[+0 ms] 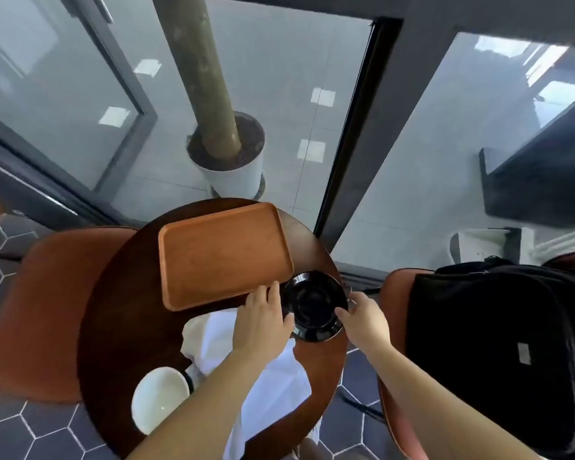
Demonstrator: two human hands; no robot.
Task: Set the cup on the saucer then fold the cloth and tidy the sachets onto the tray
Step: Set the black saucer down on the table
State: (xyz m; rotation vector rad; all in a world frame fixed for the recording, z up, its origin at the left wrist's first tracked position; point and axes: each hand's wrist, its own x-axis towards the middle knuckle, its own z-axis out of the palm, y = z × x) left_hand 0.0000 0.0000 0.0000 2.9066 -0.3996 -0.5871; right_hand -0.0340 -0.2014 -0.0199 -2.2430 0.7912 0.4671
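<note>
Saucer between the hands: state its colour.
The saucer is glossy black, seen best in the head view.

A café-style seating corner is suggested by a small round dark-wood surface (120, 327) flanked by rust-orange upholstered chairs (40, 310), a wooden serving tray (219, 254), a black saucer (312, 303), hexagonal floor tiles (30, 433) and floor-to-ceiling glazing (279, 78) with a potted tree (236, 177) behind it.

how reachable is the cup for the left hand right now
Probably yes. The cup stands at the table's near edge, close beside that arm, with nothing over it. The left hand grips the saucer, though, so it would have to let go first.
</note>
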